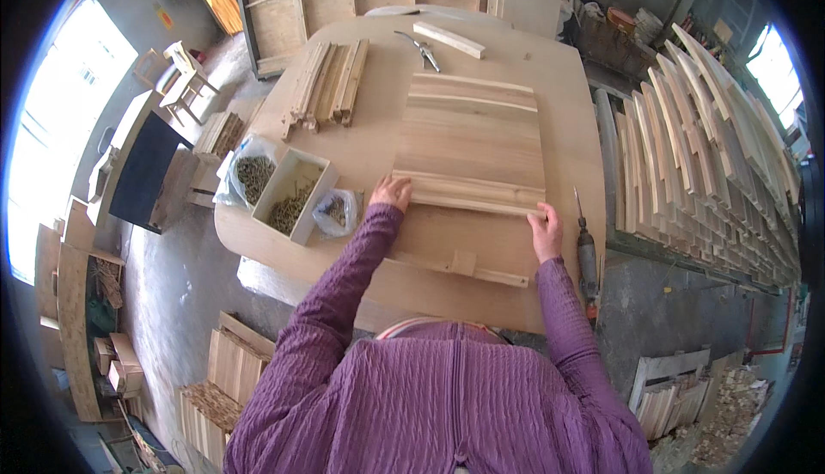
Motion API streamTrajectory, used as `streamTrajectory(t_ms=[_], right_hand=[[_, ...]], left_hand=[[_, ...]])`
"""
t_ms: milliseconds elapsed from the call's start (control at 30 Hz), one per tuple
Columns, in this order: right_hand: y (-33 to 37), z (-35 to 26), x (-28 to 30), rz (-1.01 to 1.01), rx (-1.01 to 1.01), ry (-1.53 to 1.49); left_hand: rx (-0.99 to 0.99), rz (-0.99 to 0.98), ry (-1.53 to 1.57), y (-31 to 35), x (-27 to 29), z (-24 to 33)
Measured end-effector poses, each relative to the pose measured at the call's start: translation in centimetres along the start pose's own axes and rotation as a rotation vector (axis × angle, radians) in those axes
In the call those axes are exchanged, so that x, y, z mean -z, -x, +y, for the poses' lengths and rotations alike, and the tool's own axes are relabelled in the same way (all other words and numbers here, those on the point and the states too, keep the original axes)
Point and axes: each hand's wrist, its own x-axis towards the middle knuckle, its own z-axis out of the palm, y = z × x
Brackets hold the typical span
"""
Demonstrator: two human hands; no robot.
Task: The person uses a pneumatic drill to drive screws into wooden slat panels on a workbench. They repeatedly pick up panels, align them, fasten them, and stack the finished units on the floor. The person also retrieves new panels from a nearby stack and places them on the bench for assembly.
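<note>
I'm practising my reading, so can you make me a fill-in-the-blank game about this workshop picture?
The person's zip-up top is ____.
The left hand touches the wooden panel's near ____ corner.
The power screwdriver lies to the ____ of the right hand.
Plastic bags sit on either ____ of the open white box.

Missing words: purple; left; right; side.

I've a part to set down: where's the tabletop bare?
Bare tabletop shows between the slat stack and the wooden panel, and right of the panel, beyond the grey tool. The near-left corner is crowded: white box, plastic bags.
</note>
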Motion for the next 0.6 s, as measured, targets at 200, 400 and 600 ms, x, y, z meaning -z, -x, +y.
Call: streamTrajectory(t_ms=[200,400,600], right_hand=[[4.5,0.9,2.3,-0.005,-0.017,-0.063],[10.0,0.8,5.0,0.002,-0.09,-0.094],[12.1,0.4,5.4,0.0,-0.112,-0.032]], left_hand=[[-0.182,0.015,-0.217,3.4,0.2,-0.5],[-0.303,0.031,-0.248,9.2,0.3,-0.1],[-0.295,0.052,-0.262,11.2,1.0,0.6]])
